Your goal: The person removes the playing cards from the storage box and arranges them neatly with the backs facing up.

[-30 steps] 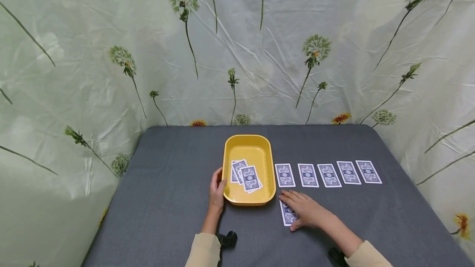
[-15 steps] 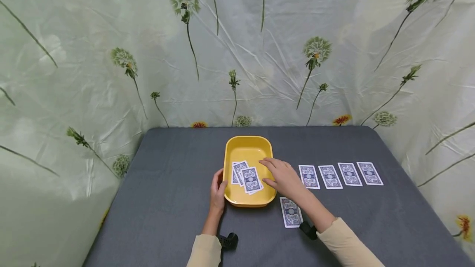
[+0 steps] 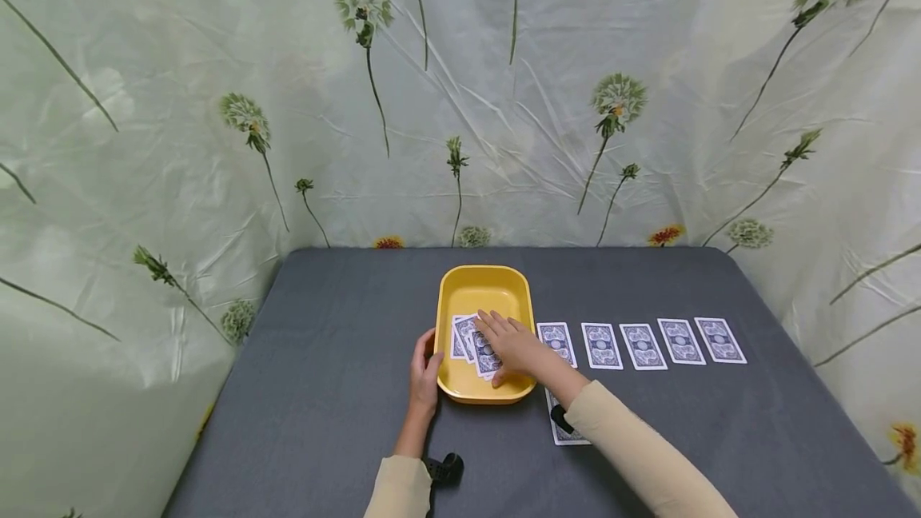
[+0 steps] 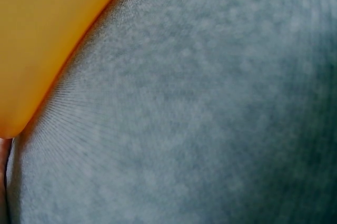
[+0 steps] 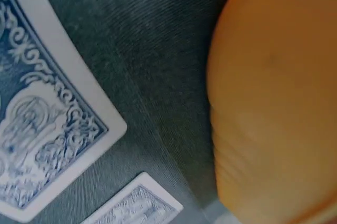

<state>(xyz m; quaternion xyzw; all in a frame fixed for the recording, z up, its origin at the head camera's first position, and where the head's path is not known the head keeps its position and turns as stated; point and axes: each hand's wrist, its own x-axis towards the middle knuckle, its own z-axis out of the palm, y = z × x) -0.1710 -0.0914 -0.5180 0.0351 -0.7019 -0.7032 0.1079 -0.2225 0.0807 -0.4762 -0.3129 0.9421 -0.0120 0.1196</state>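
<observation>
My left hand [image 3: 424,378] grips the left side of the yellow tray [image 3: 485,282], thumb at the rim. Inside the tray is a loose overlapping pile of blue-backed playing cards [image 3: 484,354], lying face down. Over that pile is my right hand [image 3: 514,348], palm down, with fingers extended across the cards and the thumb near their lower edge; it covers part of them. The tray's outer wall [image 4: 47,29] fills the upper left of the left wrist view. In the right wrist view the tray [image 5: 274,97] stands at the right, with a card [image 5: 47,113] at the left.
To the tray's right, several face-down playing cards [image 3: 602,346] form a row. Another card [image 3: 570,436] lies nearer the front, partly hidden beneath my right forearm. A grey cloth [image 3: 345,326] covers the table, and a floral curtain [image 3: 504,102] hangs behind it.
My right hand has left the single card near the front and moved up and left, into the tray over the pile. My left hand keeps its grip on the tray.
</observation>
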